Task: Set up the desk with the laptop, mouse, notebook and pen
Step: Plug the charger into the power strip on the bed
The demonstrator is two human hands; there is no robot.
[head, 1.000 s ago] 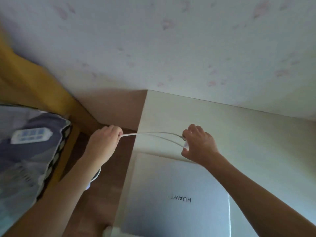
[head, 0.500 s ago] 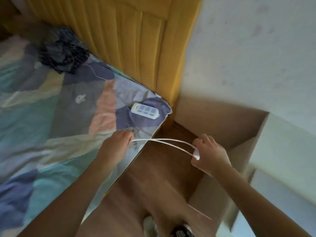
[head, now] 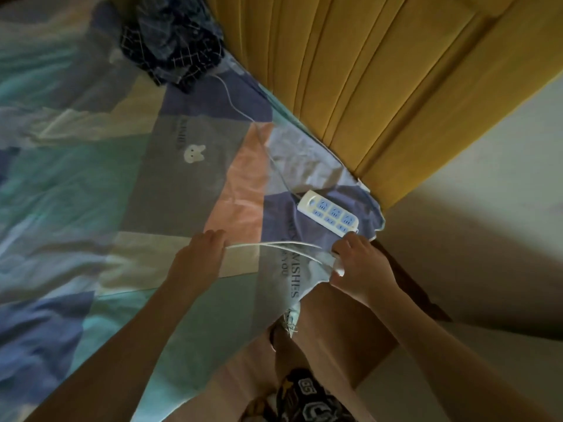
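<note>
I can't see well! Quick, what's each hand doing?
Left hand: holds one end of the white cable.
Right hand: holds the cable's other end, near the power strip.

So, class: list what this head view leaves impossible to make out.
- Charger plug: mostly hidden inside the right hand.
- White cable: its end vanishes under the left hand.
- Power strip: its cord's far end runs under dark clothing.
- Laptop, mouse, notebook, pen: outside the frame.

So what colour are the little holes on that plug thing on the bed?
Blue, set in the white body of the power strip, seen in the head view, the only one.
</note>
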